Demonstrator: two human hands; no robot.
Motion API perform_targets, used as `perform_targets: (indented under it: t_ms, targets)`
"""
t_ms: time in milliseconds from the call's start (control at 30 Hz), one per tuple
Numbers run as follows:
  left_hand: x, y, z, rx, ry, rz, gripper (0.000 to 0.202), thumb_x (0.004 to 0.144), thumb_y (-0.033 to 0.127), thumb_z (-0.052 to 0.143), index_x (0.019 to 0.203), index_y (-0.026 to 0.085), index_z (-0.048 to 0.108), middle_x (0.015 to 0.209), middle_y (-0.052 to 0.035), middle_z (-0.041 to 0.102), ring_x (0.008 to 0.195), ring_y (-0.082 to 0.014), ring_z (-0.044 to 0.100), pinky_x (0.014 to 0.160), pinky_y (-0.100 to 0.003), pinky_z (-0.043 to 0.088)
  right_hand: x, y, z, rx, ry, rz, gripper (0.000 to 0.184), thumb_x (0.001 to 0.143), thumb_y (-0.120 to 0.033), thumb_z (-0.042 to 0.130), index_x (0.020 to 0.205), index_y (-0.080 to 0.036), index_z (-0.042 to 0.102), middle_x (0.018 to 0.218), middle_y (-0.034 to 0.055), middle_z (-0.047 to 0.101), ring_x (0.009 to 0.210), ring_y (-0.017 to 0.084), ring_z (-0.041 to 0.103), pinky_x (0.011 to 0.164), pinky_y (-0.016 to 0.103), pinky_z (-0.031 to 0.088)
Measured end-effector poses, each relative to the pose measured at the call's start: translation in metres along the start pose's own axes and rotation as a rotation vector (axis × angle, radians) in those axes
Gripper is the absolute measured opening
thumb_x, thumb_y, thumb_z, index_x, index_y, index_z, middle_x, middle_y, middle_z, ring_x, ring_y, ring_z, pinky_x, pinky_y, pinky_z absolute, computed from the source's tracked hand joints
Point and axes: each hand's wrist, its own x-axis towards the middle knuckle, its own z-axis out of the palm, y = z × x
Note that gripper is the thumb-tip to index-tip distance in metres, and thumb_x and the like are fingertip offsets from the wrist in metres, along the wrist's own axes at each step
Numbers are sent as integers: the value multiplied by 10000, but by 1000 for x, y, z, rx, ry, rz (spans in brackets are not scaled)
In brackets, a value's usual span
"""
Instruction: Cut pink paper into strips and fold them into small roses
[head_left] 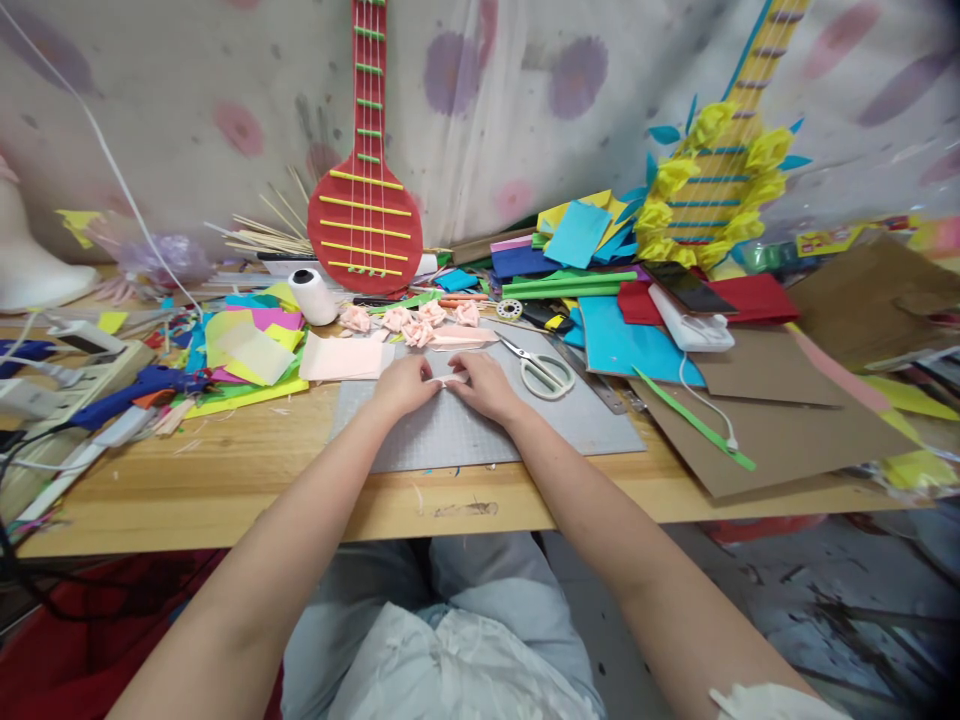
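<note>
Over the grey cutting mat [480, 440], my left hand [406, 386] and my right hand [486, 388] meet, fingers closed on a small strip of pale pink paper [452, 379]. Each hand pinches one end of it. Just beyond them lie several pale pink paper flowers [420, 326] and some pink paper petals [461, 337]. A sheet of pale pink paper [343, 358] rests left of my left hand. Scissors with whitish handles [547, 376] lie on the mat to the right of my right hand.
A red paper lute [365, 225] and a yellow one with flowers [705, 190] lean at the back. A thread spool [313, 297] stands behind the pink sheet. A blue glue gun [139, 392] and power strip [90, 400] lie left; brown cardboard [795, 420] and a phone [688, 287] lie right.
</note>
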Motion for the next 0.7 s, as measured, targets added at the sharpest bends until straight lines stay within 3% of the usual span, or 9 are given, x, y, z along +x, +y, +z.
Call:
perform_targets:
  t_ms: [133,300,433,567,700]
  targets:
    - [2,-1,-2,-134,-21,10,150,653,320,603,625,182,554,664,-21,564,677,-161,522,606,-271,373,0,0,-3,96,-30,-5,277,752,-246,583,1017,-178,540,864,40,593,812,166,514,764,310,393]
    - [2,-6,-4,-464,74,-3,166,610,250,644,710,173,537,695,16,567,641,-119,519,598,-246,398,3,-2,-9,335,-64,83,353,734,-249,586,1073,-189,506,945,25,582,681,99,503,673,262,409]
    - [1,-5,-5,-903,153,-159,402,527,206,720,879,169,531,700,33,575,559,-92,534,560,-239,445,7,-3,-8,578,-103,215,277,708,-219,579,977,-187,520,705,-41,547,587,84,480,583,231,392]
    - [-6,2,-2,-1375,196,-331,395,573,250,729,897,140,531,763,-23,634,664,-108,615,653,-253,508,8,-5,-7,888,-91,343,287,689,-230,598,953,-185,499,630,-65,503,552,78,493,525,210,405]
    - [-11,9,5,-1388,93,-335,324,597,336,722,792,107,602,732,-61,657,655,-128,626,626,-259,526,6,-12,-8,1043,-136,391,315,678,-241,625,955,-196,482,637,-58,539,559,85,535,542,234,473]
